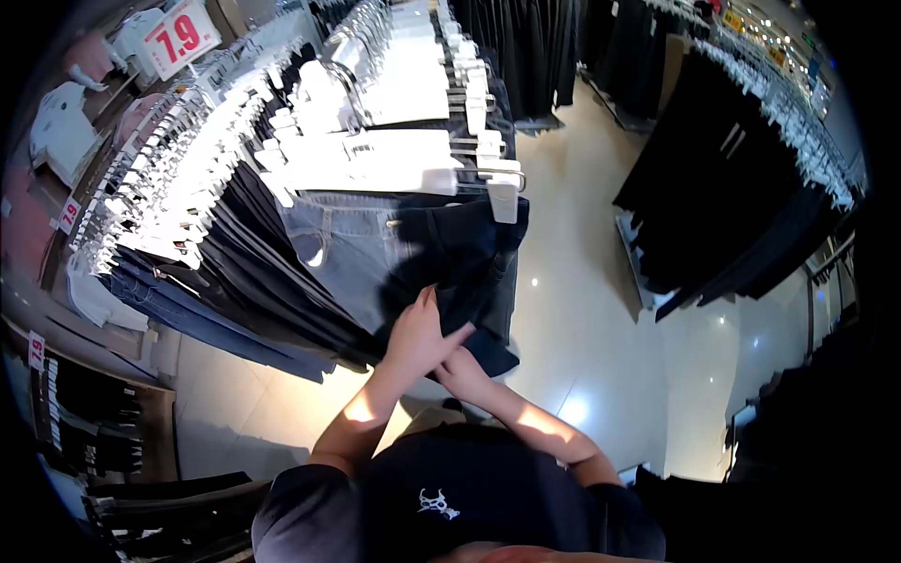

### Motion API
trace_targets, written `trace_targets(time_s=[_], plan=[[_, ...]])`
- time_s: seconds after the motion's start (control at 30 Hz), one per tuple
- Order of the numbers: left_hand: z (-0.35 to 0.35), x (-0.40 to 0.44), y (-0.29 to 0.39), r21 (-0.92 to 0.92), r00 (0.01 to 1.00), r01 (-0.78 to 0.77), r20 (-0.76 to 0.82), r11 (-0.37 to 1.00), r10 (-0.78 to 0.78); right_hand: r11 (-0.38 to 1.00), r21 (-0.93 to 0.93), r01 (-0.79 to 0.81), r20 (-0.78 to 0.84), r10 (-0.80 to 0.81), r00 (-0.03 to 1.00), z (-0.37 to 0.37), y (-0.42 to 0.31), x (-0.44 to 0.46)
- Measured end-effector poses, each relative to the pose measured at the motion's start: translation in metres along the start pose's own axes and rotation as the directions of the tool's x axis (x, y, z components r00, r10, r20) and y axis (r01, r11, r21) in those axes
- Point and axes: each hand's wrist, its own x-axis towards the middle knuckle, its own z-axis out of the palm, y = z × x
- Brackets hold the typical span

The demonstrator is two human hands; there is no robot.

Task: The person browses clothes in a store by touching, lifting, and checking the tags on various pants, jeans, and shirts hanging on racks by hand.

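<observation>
One faded grey denim garment (361, 249), hung from a white plastic clip hanger (504, 199) at its row's near end; before it, my left hand (416, 330) and, just below, my right hand (463, 372), whether grasping I cannot tell; leftward, black cloth garments (246, 235); beyond, one white, red-numbered "7.9" price sign (180, 36).

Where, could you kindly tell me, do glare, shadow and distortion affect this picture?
Head view: glare washes out the white hangers; head view: shadow falls across part of the grey jeans; head view: lights reflect off the floor; head view: wide-angle distortion, black corners.
</observation>
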Motion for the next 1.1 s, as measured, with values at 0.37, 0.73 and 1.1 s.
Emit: trace_targets(time_s=[0.37, 0.73, 1.1], plan=[[-0.045, -0.027, -0.055, -0.447, 0.897, 0.086, -0.354, 0.891, -0.264, 0.990, -0.134, -0.036, -0.795, -0.086, 0.600, -0.055, 0.005, -0.001], [-0.033, -0.018, -0.059, -0.453, 0.881, -0.025, -0.432, 0.891, -0.195, 1.000, 0.002, 0.026, -0.641, -0.019, 0.767, -0.068, 0.040, 0.005], [0.059, -0.013, -0.031, -0.641, 0.923, 0.221, -0.105, 0.735, -0.369, 0.978, -0.189, -0.092, -0.495, -0.014, 0.869, -0.054, 0.036, -0.028]])
